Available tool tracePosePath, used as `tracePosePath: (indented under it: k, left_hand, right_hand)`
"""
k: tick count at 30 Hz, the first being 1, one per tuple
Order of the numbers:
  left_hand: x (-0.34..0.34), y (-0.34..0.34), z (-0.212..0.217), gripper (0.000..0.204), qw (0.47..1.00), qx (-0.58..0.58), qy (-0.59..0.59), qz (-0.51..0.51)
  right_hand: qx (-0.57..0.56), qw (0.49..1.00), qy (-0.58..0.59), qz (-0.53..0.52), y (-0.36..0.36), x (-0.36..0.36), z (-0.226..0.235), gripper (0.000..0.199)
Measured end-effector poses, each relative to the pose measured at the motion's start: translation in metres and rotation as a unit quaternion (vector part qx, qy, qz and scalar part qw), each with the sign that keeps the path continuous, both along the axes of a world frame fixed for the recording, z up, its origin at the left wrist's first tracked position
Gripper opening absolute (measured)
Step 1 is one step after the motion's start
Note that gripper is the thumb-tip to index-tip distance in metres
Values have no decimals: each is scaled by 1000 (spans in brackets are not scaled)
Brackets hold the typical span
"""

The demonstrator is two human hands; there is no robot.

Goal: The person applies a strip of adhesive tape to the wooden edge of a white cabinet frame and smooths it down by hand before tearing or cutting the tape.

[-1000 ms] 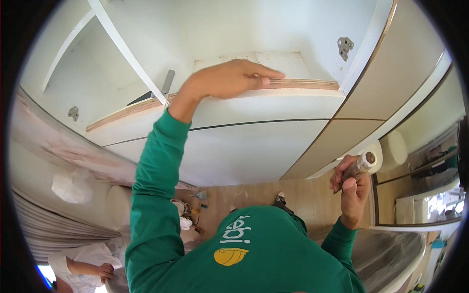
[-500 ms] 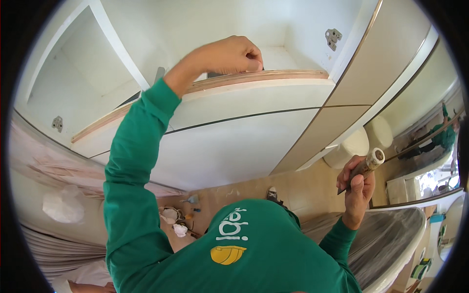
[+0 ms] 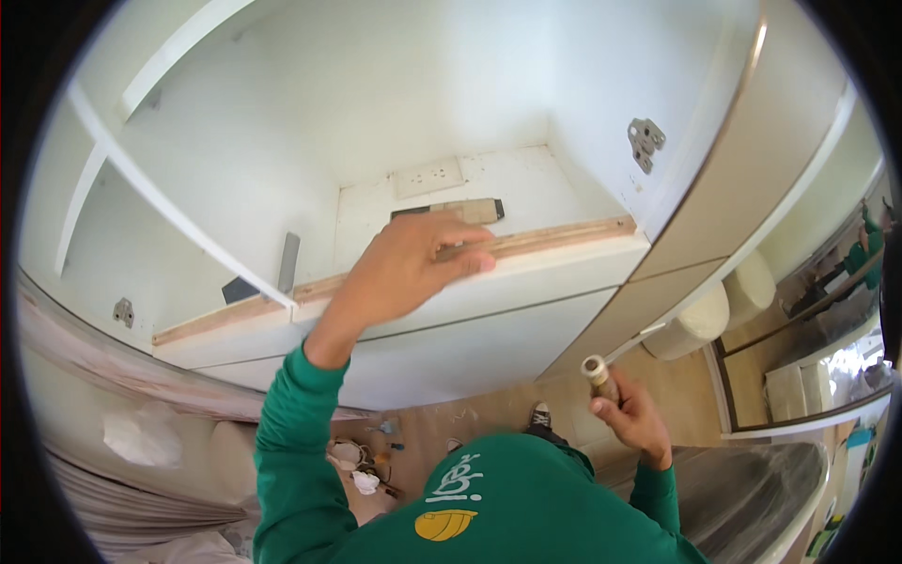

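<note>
My left hand (image 3: pixel 413 263) reaches over the front edge of a white cabinet (image 3: pixel 526 273). Its thumb and fingers are apart, with the raw wood strip (image 3: pixel 564 235) along that edge showing between them; whether they touch it, I cannot tell. Just behind the fingers, on the cabinet floor, lies a flat beige block with dark ends (image 3: pixel 467 211). Low on the right, my right hand (image 3: pixel 637 414) is closed round what looks like a chisel (image 3: pixel 596 369). Its worn round handle end points up, and its blade is hidden.
A grey strip (image 3: pixel 288 263) leans beside the cabinet divider, near a dark flat piece (image 3: pixel 239 289). Metal hinges (image 3: pixel 646 144) sit on the side walls. A socket plate (image 3: pixel 428 176) is at the back. Plastic-covered furniture (image 3: pixel 752 489) stands at right; tools and rags (image 3: pixel 365 470) lie on the floor.
My left hand has gone from pinched fingers at the edge to spread ones, uncovering the beige block. My right hand has turned the tool, so its blade no longer shows. The view has shifted.
</note>
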State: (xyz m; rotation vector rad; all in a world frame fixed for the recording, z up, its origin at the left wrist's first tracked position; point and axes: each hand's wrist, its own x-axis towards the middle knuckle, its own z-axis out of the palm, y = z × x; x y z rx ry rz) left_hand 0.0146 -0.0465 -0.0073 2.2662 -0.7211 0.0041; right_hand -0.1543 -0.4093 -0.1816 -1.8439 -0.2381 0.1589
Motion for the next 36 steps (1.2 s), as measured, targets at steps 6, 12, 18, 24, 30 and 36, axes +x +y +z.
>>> tracePosePath:
  k: [6,12,18,24,30,36]
  left_hand:
    - [-1,-3,0,40,995,-48,50,74]
    - [-10,-5,14,46,983,-8,117,143]
    - [-5,-1,14,35,991,-12,117,57]
    - [-2,-9,17,25,981,-51,177,67]
    - [16,-8,37,16,968,0,244,58]
    - [1,-31,49,22,985,-102,128,61]
  right_hand:
    - [-63,985,144,73,5,49,-42,49]
    - [-69,968,139,199,6,99,-79,52]
    - [-51,947,132,288,0,139,-81,44]
    - [-25,934,140,329,5,153,-60,46]
    - [-14,924,125,360,7,158,-63,51]
    - [-58,898,187,395,5,166,-57,59]
